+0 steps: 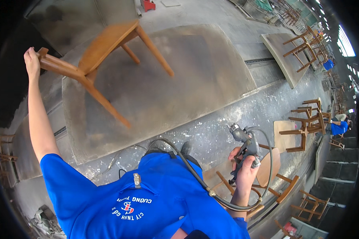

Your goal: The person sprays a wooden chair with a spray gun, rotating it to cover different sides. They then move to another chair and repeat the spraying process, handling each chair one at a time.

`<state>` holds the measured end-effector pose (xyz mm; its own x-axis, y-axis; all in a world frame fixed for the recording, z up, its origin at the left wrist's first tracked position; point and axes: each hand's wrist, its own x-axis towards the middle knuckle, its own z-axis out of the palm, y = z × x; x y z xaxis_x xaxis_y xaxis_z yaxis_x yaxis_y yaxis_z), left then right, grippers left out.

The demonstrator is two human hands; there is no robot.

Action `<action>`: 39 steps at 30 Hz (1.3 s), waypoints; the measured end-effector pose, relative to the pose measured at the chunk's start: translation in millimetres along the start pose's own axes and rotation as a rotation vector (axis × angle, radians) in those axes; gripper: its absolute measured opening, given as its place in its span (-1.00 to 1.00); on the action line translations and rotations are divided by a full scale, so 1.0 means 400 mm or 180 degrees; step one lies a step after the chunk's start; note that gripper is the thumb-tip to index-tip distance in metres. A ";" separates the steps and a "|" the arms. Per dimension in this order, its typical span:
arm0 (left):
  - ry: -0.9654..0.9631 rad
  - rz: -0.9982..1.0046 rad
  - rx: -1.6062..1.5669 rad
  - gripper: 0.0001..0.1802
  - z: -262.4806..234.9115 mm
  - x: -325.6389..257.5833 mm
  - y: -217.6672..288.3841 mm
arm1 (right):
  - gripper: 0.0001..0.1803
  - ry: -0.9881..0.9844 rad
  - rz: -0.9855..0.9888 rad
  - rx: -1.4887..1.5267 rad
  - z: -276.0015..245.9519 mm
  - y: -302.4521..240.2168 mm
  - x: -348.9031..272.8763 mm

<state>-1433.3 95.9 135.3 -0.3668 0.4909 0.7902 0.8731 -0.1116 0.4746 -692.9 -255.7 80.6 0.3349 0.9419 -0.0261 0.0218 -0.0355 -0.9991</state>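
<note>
My left hand [32, 63] is closed round the end of the backrest of a brown wooden chair [107, 46], with that arm stretched far out to the left. The chair is tilted above a large flat board [211, 79] with dark stains; I cannot tell which of its legs touch it. On the right, my right hand [245, 169] grips a grey metal spray gun [247, 141], its nozzle pointing up and away from me. A dark hose [193, 172] loops from the gun across the front of my blue shirt.
Several wooden chairs [306, 125] stand to the right, and a chair with a rounded seat [269, 167] is close by my right hand. Another board [281, 55] lies at the far right. A person in blue [339, 127] is farther off. Paint-like specks cover the floor [223, 115].
</note>
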 end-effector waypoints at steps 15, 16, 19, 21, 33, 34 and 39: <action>-0.0492 -0.0288 -0.0612 -0.51 0.031 0.140 -0.165 | 0.01 0.0781 0.0173 0.1001 0.125 0.000 -0.199; -0.0557 -0.0196 -0.0535 -0.50 0.035 0.148 -0.165 | 0.04 0.0347 0.0107 0.1281 0.140 -0.016 -0.196; -0.0571 -0.0437 -0.0257 -0.32 0.039 0.174 -0.154 | 0.13 -0.0193 0.0074 0.0565 0.192 -0.046 -0.200; -0.0697 -0.0498 -0.0013 -0.29 0.044 0.191 -0.145 | 0.01 0.0014 -0.0252 0.0426 0.205 -0.055 -0.184; -0.0775 -0.0595 -0.0886 -0.53 0.069 0.178 -0.129 | -0.19 -0.0048 0.0362 -0.0245 0.297 0.078 -0.106; -0.0714 -0.0590 -0.0765 -0.52 0.065 0.171 -0.112 | -0.19 -0.0141 0.0448 -0.0336 0.306 0.089 -0.092; -0.0793 -0.0397 -0.0697 -0.55 0.027 0.131 -0.034 | 0.05 -0.0512 0.0867 0.0047 0.340 0.085 -0.069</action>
<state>-1460.9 132.5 166.2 -0.3532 0.7051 0.6149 0.7270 -0.2068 0.6548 -829.6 -237.6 43.0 0.1732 0.9392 -0.2966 -0.0623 -0.2901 -0.9550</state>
